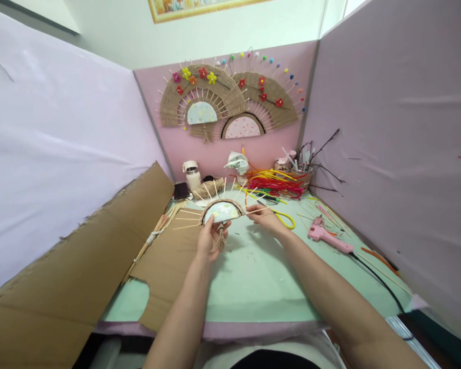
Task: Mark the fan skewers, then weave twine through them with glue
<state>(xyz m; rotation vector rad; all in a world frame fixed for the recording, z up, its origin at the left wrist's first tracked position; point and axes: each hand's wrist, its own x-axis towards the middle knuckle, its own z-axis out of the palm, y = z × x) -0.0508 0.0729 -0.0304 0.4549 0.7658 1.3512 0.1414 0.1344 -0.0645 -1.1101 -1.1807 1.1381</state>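
My left hand (210, 240) is closed on the lower edge of a small half-round craft fan (223, 211), thumb on its pale patterned face. Thin wooden sticks fan out from the curved cardboard rim, and a twine tassel (221, 238) hangs below by my fingers. On the fan's right side, my right hand (264, 217) pinches the lowest stick (251, 210) near the rim. A pink hot glue gun (328, 237) lies on the table to the right of that hand. Behind the fan is a roll of twine (209, 188), partly covered by the sticks.
Cardboard sheets (169, 256) and a bundle of sticks (153, 236) lie at left. Red and yellow pipe cleaners (276, 183) are heaped at the back, beside a pot of twigs (302, 178). A white bottle (192, 177) stands back left. Two finished fans (223, 84) hang on the pink board.
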